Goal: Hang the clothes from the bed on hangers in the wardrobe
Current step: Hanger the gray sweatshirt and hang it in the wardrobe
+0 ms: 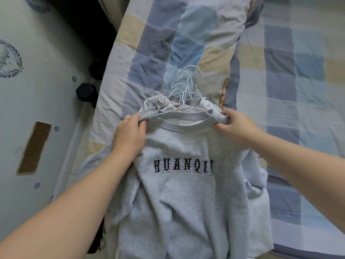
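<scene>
Both hands were on it! The left hand (128, 135) and right hand (236, 126) pinched the grey sweatshirt (179, 193) at its collar, near the white hangers (184, 90), over the bed (280, 71).

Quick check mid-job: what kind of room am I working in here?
Most likely a bedroom. A bed with checked patchwork bedding and a pillow fills the view, white hangers lie bunched on it, and the left hand and right hand grip a grey sweatshirt at its collar.
</scene>
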